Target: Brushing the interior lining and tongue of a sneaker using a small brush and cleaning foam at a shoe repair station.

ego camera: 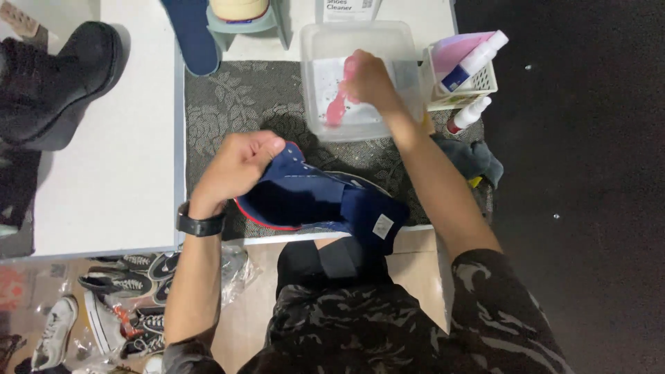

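My left hand (235, 166) grips the upper edge of a navy blue shoe (318, 201) with a red sole line, held over a grey patterned mat (235, 104); a black watch sits on that wrist. My right hand (370, 82) reaches into a clear plastic tub (318, 41) with soapy water and holds a pink brush (338, 107) dipped in it. A white tag shows on the shoe's tongue.
A white basket (478, 83) with spray bottles stands right of the tub, a grey cloth (474, 159) below it. A black boot (55, 83) lies on the white table at left, a blue insole (194, 34) at top. Several sneakers lie on the floor lower left.
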